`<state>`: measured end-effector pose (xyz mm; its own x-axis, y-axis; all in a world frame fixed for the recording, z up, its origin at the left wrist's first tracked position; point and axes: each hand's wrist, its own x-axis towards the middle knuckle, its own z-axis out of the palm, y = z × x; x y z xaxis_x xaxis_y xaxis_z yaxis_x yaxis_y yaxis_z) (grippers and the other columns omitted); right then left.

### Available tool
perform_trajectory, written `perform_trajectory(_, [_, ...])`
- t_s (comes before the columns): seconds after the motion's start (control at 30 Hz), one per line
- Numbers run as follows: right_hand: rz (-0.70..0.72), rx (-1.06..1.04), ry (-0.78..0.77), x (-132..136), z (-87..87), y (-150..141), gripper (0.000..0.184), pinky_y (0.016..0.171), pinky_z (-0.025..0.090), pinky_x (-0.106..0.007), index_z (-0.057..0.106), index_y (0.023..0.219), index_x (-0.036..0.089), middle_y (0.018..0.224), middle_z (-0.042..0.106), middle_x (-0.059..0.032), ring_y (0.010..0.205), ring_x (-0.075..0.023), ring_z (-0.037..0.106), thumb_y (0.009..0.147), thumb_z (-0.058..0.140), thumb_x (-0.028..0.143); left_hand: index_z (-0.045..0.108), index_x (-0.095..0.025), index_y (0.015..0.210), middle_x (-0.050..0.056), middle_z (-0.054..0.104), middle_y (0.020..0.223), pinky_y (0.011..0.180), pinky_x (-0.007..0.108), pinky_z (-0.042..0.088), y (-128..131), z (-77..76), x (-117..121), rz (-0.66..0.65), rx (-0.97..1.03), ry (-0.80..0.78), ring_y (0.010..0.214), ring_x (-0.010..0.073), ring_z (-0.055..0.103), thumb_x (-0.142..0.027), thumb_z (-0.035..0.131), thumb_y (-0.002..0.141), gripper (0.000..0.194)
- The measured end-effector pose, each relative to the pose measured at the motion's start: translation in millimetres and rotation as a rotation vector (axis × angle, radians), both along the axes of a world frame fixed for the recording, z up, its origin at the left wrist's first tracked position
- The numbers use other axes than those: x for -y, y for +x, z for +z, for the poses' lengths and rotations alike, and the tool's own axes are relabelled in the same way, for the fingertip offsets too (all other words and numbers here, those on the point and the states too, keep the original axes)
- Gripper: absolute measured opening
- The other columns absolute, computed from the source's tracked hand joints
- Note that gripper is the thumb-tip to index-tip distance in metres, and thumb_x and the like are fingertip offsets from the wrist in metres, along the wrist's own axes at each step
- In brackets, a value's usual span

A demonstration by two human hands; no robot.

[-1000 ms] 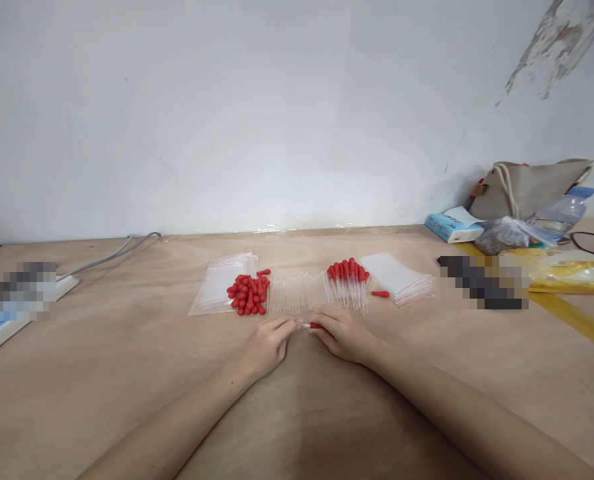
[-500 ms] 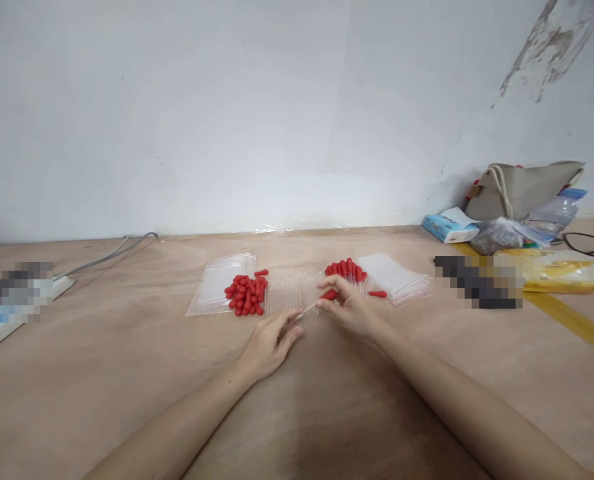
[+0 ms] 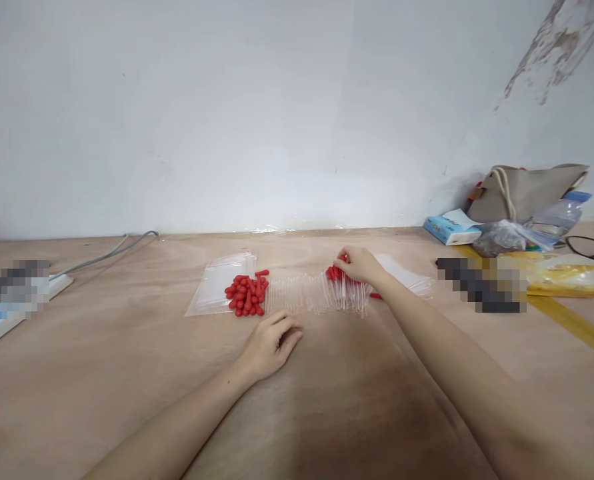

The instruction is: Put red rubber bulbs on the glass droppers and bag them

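My right hand (image 3: 361, 267) is over a row of glass droppers (image 3: 349, 297) with red rubber bulbs, its fingers pinched at the red bulb of one dropper. The hand covers part of the bulbs. My left hand (image 3: 271, 340) rests on the table with bent fingers, thumb apart from them, and nothing visible between them. Just beyond it lies a row of clear glass tubes (image 3: 291, 293) without bulbs. A pile of loose red rubber bulbs (image 3: 247, 295) sits left of the tubes, partly on clear plastic bags (image 3: 211, 287).
More flat plastic bags (image 3: 401, 275) lie right of the droppers, partly behind my right wrist. Farther right are a tissue pack (image 3: 451, 228), a grey bag (image 3: 531, 193), a yellow package (image 3: 567, 277) and a blurred dark object (image 3: 477, 283). A power strip (image 3: 27, 310) lies at left.
My right hand has carried a red-bulbed dropper away from my left hand, up and right to the dropper row. My left hand has let go of its tube and stayed in place.
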<state>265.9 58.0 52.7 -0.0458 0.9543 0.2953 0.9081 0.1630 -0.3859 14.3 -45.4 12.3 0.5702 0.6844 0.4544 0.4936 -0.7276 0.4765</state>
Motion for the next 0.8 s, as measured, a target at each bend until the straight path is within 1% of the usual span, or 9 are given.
perform_trajectory(0.1, [-0.065, 0.024, 0.072, 6.1, -2.5, -1.2, 0.031, 0.060, 0.035, -0.027, 0.057, 0.094, 0.016, 0.065, 0.059, -0.0036, 0.066, -0.0176, 0.054, 0.073, 0.053, 0.039, 0.059, -0.017, 0.087, 0.005, 0.059, 0.086, 0.072, 0.029, 0.043, 0.0, 0.6, -0.3, -0.001, -0.007, -0.006, 0.080, 0.0152, 0.054, -0.019, 0.044, 0.084, 0.016])
perform_trajectory(0.17, [-0.097, -0.008, 0.140, 15.0, -1.7, 6.7, 0.040, 0.058, 0.035, -0.025, 0.052, 0.105, 0.016, 0.061, 0.057, -0.0013, 0.061, -0.0164, 0.054, 0.075, 0.050, 0.042, 0.059, -0.017, 0.087, 0.005, 0.059, 0.086, 0.072, 0.028, 0.043, 0.1, 0.7, 0.1, 0.000, -0.012, -0.012, 0.080, 0.0149, 0.054, -0.018, 0.044, 0.084, 0.015])
perform_trajectory(0.23, [-0.105, -0.031, 0.159, 26.2, -1.4, 21.3, 0.035, 0.054, 0.034, -0.024, 0.054, 0.100, 0.017, 0.057, 0.055, 0.0003, 0.056, -0.0143, 0.052, 0.078, 0.046, 0.042, 0.059, -0.017, 0.087, 0.004, 0.058, 0.086, 0.071, 0.028, 0.043, 0.0, 0.2, 1.1, 0.003, -0.016, -0.012, 0.079, 0.0146, 0.054, -0.018, 0.044, 0.084, 0.015])
perform_trajectory(0.33, [-0.071, 0.054, 0.052, 43.5, -6.6, 49.1, 0.024, 0.051, 0.032, -0.023, 0.060, 0.072, 0.018, 0.057, 0.054, -0.0008, 0.054, -0.0130, 0.050, 0.075, 0.049, 0.039, 0.059, -0.018, 0.086, 0.004, 0.058, 0.083, 0.071, 0.029, 0.041, 0.0, -1.0, 1.6, 0.042, -0.029, 0.033, 0.077, 0.0150, 0.052, -0.020, 0.044, 0.084, 0.016])
perform_trajectory(0.37, [-0.046, 0.066, -0.003, 48.6, -9.8, 57.7, 0.024, 0.051, 0.032, -0.023, 0.060, 0.067, 0.018, 0.059, 0.055, -0.0012, 0.053, -0.0126, 0.049, 0.073, 0.051, 0.039, 0.060, -0.018, 0.085, 0.004, 0.058, 0.081, 0.071, 0.030, 0.040, 0.4, -1.2, 0.4, 0.082, -0.041, 0.070, 0.077, 0.0158, 0.051, -0.021, 0.044, 0.084, 0.016])
perform_trajectory(0.43, [0.013, 0.030, -0.097, 56.5, -17.1, 71.2, 0.024, 0.050, 0.034, -0.023, 0.062, 0.069, 0.018, 0.066, 0.057, -0.0017, 0.053, -0.0113, 0.049, 0.071, 0.054, 0.041, 0.061, -0.019, 0.081, 0.004, 0.057, 0.079, 0.070, 0.033, 0.038, 2.9, -0.4, -5.6, 0.206, -0.079, 0.164, 0.077, 0.0180, 0.049, -0.025, 0.046, 0.083, 0.016])
perform_trajectory(0.57, [0.123, -0.016, -0.159, 61.2, -26.5, 80.4, 0.025, 0.055, 0.038, -0.023, 0.065, 0.076, 0.020, 0.076, 0.061, -0.0024, 0.060, -0.0126, 0.053, 0.068, 0.058, 0.042, 0.061, -0.020, 0.075, 0.006, 0.056, 0.084, 0.069, 0.038, 0.033, 18.7, 6.2, -32.2, 0.462, -0.167, 0.292, 0.082, 0.0230, 0.045, -0.027, 0.051, 0.078, 0.012])
perform_trajectory(0.67, [0.167, 0.038, -0.188, 58.5, -27.6, 77.9, 0.018, 0.061, 0.039, -0.024, 0.065, 0.072, 0.020, 0.075, 0.063, -0.0026, 0.067, -0.0149, 0.055, 0.067, 0.060, 0.037, 0.061, -0.017, 0.073, 0.009, 0.054, 0.084, 0.073, 0.041, 0.032, 38.4, 10.8, -54.3, 0.578, -0.213, 0.298, 0.086, 0.0264, 0.044, -0.028, 0.053, 0.076, 0.014])
perform_trajectory(0.8, [0.121, 0.109, -0.191, 56.6, -26.8, 73.4, 0.010, 0.063, 0.038, -0.025, 0.063, 0.068, 0.020, 0.074, 0.064, -0.0021, 0.068, -0.0154, 0.056, 0.068, 0.058, 0.029, 0.064, -0.014, 0.068, 0.013, 0.052, 0.086, 0.077, 0.045, 0.029, 60.1, 13.0, -69.3, 0.651, -0.307, 0.246, 0.088, 0.0299, 0.042, -0.033, 0.054, 0.071, 0.021])
